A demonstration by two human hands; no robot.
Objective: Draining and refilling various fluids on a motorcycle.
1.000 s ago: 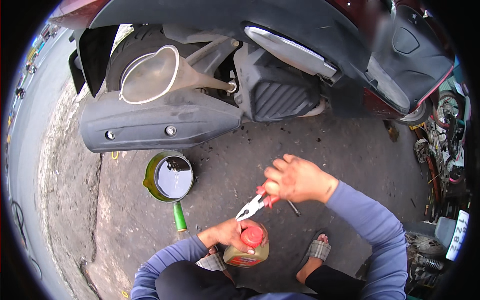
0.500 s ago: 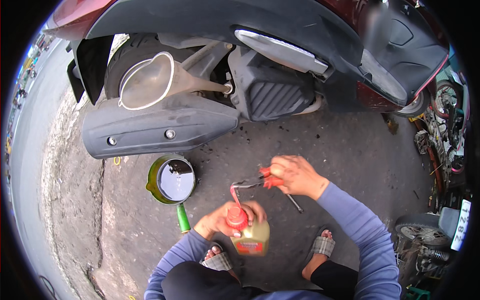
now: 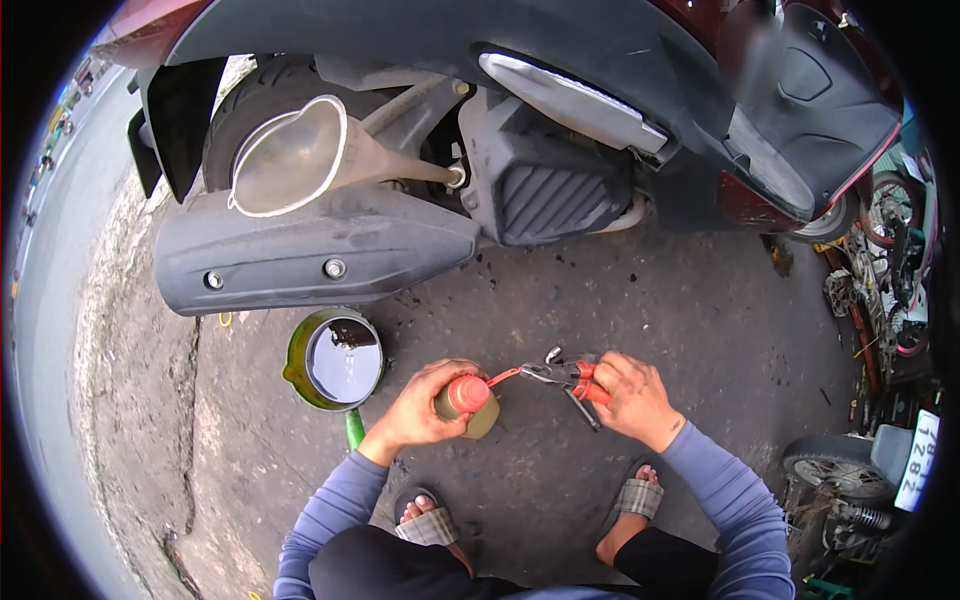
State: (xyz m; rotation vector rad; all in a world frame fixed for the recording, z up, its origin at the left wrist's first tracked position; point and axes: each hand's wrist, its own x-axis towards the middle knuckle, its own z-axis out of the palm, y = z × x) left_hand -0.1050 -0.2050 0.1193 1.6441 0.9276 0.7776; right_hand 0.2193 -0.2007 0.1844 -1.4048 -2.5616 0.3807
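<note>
My left hand (image 3: pixel 412 408) is wrapped round a bottle of dull yellow-green colour (image 3: pixel 484 418) with a red cap (image 3: pixel 468 393). My right hand (image 3: pixel 636 398) grips pliers with red handles (image 3: pixel 552 373), at the bottle's right. A thin red strip (image 3: pixel 505 376) runs from the cap's edge to the pliers' jaws. Below and behind the pliers, a dark metal tool (image 3: pixel 583 410) lies on the ground, partly covered by them. Left of the bottle stands a round pan (image 3: pixel 295 378) with a green handle, holding dark liquid.
A parked scooter (image 3: pixel 400 45) spans the far side. A translucent funnel (image 3: pixel 290 165) rests over its exhaust cover (image 3: pixel 310 255), spout at the engine. To the right are a motorcycle wheel (image 3: pixel 835 462) and piled parts. A road (image 3: pixel 60 300) runs along the left.
The bottle has moved up and slightly left and is more upright. My right hand and the pliers have shifted right and down. The red strip now stretches sideways instead of upward.
</note>
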